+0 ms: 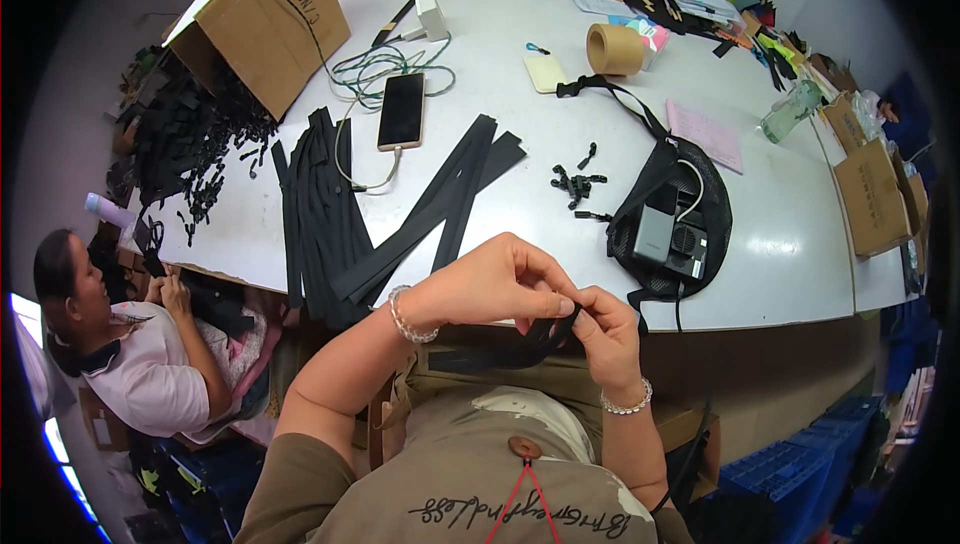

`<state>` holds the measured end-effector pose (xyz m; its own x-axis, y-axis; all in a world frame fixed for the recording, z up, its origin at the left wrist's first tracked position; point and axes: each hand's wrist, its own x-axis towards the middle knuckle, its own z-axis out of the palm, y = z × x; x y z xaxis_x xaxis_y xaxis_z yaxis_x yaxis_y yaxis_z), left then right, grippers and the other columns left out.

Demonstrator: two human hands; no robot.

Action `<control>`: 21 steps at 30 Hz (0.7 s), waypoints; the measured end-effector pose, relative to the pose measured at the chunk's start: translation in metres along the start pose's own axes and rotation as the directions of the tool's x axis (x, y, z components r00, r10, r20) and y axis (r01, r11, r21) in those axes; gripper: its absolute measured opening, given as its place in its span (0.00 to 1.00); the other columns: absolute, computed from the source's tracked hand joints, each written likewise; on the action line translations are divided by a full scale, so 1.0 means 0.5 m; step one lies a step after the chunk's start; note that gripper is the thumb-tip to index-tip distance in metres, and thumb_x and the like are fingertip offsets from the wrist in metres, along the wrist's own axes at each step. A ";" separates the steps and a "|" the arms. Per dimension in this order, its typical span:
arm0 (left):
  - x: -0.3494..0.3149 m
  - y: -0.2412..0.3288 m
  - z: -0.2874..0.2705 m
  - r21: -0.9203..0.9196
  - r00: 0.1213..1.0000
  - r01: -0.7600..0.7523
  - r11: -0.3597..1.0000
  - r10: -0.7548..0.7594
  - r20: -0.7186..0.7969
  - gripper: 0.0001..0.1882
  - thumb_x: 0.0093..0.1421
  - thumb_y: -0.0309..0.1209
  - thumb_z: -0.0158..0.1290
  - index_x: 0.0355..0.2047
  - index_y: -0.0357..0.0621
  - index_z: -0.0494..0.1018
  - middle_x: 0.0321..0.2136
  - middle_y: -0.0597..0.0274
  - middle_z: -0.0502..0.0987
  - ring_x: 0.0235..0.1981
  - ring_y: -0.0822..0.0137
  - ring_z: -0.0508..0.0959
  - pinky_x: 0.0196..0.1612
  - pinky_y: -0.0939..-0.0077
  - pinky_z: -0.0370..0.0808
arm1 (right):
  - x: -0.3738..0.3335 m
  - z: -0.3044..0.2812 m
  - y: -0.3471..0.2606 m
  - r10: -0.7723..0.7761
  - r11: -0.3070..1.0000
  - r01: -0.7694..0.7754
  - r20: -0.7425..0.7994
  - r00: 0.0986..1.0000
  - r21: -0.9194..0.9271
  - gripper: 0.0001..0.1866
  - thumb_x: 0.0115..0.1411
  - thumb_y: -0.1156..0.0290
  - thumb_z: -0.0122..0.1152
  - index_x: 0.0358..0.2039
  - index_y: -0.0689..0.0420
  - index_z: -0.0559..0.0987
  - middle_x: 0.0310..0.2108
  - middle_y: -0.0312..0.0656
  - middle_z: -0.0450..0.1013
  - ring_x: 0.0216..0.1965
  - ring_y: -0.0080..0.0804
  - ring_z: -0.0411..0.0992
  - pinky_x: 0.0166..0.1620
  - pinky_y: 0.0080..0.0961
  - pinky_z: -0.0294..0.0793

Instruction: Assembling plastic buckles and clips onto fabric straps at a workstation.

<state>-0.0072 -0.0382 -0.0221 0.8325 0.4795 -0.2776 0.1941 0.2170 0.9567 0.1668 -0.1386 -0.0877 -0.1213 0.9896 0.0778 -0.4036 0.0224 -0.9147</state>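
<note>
My left hand [497, 282] and my right hand [608, 336] meet just off the table's near edge. Both are closed, pinching a black fabric strap [520, 346] between thumbs and fingers. The strap hangs in a loop below my left wrist; its pinched end is mostly covered by my fingertips. Ahead and to the left lies a pile of flat black straps [318, 214], with a few more straps [440, 206] crossing beside it. Beyond my hands is a small heap of black plastic pieces [577, 184].
A black mesh bag [672, 219] holding devices lies right of my hands. Farther back are a phone [402, 112] on a cable, a tape roll [614, 50] and a bottle [790, 111]. A cardboard box [270, 29] stands far left. At left, a co-worker [150, 354] sits handling black pieces.
</note>
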 end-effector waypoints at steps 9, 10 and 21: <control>0.010 0.037 -0.006 -0.120 0.995 -0.016 0.993 0.005 -0.095 0.08 0.56 0.28 0.55 0.32 0.34 0.73 0.23 0.64 0.77 0.23 0.79 0.76 0.26 0.86 0.77 | 0.029 0.007 -0.016 -0.018 0.999 0.014 -0.098 0.995 -0.037 0.08 0.60 0.74 0.54 0.37 0.66 0.75 0.26 0.36 0.74 0.24 0.16 0.69 0.26 0.11 0.68; 0.012 0.042 -0.009 -0.094 0.997 0.023 0.995 -0.030 -0.072 0.09 0.57 0.29 0.54 0.31 0.34 0.72 0.22 0.64 0.77 0.22 0.78 0.77 0.25 0.85 0.77 | 0.031 0.008 -0.018 -0.030 0.999 0.027 -0.090 0.996 -0.034 0.08 0.60 0.74 0.55 0.36 0.66 0.76 0.25 0.35 0.74 0.23 0.15 0.68 0.26 0.11 0.68; 0.010 0.050 -0.010 -0.044 0.993 0.111 0.993 -0.109 0.035 0.11 0.61 0.32 0.50 0.32 0.34 0.70 0.20 0.63 0.76 0.19 0.75 0.77 0.25 0.85 0.77 | 0.027 -0.007 -0.040 0.093 0.991 -0.092 0.003 0.996 -0.098 0.07 0.60 0.74 0.55 0.36 0.65 0.76 0.24 0.33 0.73 0.21 0.11 0.64 0.23 0.08 0.62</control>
<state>-0.0009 -0.0262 0.0000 0.8237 0.4232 -0.3773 0.2620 0.3061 0.9152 0.1764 -0.1251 -0.0696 -0.1611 0.9869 -0.0062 -0.3003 -0.0550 -0.9523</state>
